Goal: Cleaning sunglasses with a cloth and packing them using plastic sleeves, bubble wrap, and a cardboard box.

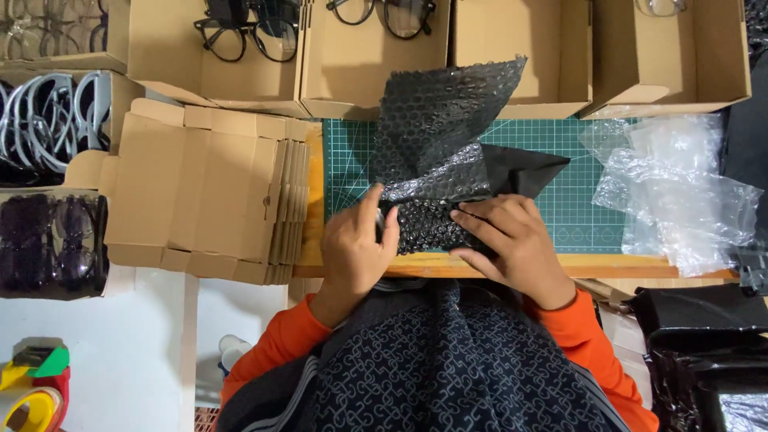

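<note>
Single head-worn view, looking almost straight down from just above the chest. Faces a green gridded cutting mat [584,180] at frame centre, close enough to fill most of the width. Open brown cardboard boxes [376,72] cropped along the top edge; white tabletop [120,352] lower left. Far right corner dark, perhaps black plastic bags. No second view for overlap.

Evenly bright overhead light, soft and slightly cool. The hands [436,240] cast only faint shadows toward the green cutting mat [588,184]. Pale glare sparkles on the black bubble wrap [440,120] above the mat's left half and on clear plastic bags [680,188] right of it. Focus sharp throughout; edges barely distorted.
</note>
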